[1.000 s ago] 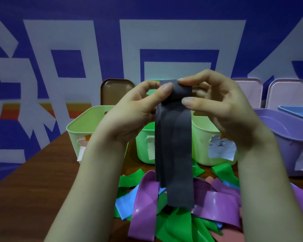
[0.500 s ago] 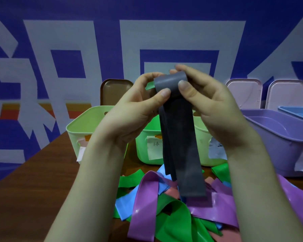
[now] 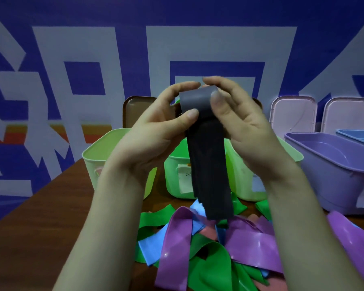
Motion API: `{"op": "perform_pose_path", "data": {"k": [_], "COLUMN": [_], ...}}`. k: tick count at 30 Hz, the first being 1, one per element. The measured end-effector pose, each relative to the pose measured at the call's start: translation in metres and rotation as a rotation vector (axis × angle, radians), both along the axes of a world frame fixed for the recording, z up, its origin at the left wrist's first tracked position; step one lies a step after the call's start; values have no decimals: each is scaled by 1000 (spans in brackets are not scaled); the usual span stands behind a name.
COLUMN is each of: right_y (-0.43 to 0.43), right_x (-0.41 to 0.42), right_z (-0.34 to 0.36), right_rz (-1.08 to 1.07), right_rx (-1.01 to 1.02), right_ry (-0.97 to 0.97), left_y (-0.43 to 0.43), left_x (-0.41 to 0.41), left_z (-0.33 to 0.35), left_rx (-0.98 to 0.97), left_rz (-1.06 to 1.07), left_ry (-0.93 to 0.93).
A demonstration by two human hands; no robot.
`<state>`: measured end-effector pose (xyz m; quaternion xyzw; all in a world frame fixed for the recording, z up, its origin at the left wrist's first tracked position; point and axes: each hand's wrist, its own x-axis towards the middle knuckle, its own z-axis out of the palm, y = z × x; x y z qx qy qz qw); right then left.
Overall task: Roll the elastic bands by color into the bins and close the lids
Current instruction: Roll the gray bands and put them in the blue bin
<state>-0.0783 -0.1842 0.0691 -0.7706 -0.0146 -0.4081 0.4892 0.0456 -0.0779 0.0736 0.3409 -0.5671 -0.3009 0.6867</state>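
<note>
A dark grey elastic band hangs in front of me, its top end wound into a small roll between both hands. My left hand pinches the roll from the left with thumb and fingers. My right hand grips it from the right, thumb on the front. The loose tail dangles over a pile of green, purple, blue and pink bands on the brown table. Open bins stand behind: a pale green bin, a bright green bin, another pale green bin, a purple bin.
A blue bin sits at the far right edge. A brown lid and two whitish lids lean against the blue and white wall behind the bins. The table's left part shows bare wood.
The roll at the band's top has grown and the hanging tail has become shorter, its end lifting off the pile. Both hands stay at the same height, turning the roll.
</note>
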Motion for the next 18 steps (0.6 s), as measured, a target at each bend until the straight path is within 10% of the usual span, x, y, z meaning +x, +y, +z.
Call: {"op": "perform_pose_path", "data": {"k": [18], "right_y": [-5], "right_x": [-27], "right_z": [11], "right_rz": [95], "right_rx": [37], "right_ry": [-70], "left_y": [16], "left_x": [2], "left_z": [5], "left_rx": [-43], "left_rz": [314], "left_ry": [-423]}}
